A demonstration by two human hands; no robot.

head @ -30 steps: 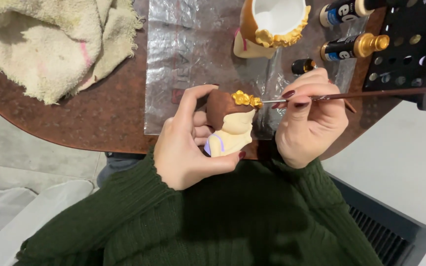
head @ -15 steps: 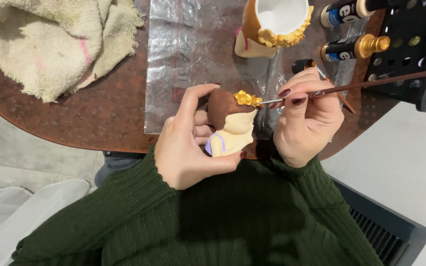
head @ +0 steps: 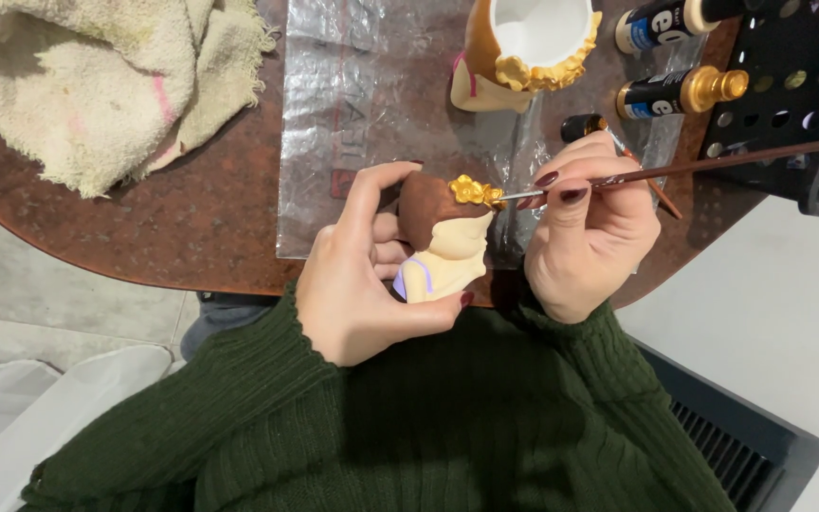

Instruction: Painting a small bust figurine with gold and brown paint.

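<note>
My left hand (head: 362, 275) grips a small ceramic figurine (head: 443, 242) with a brown head, a cream body and a gold crown, held just over the near edge of the table. My right hand (head: 590, 228) pinches a thin brown paintbrush (head: 713, 163), whose tip touches the gold crown (head: 474, 192). The brush handle runs off to the right. Both sleeves are dark green knit.
A clear plastic sheet (head: 362, 114) covers part of the round brown table (head: 182, 218). A second painted figure with a white hollow top (head: 523, 47) stands at the back. Two dark paint bottles (head: 680, 93) lie by a black rack (head: 798, 104). A cream towel (head: 97, 76) lies at the left.
The brush handle has tilted a little, its far end now higher. The brush tip stays at the gold crown. The figurine and left hand have barely shifted.
</note>
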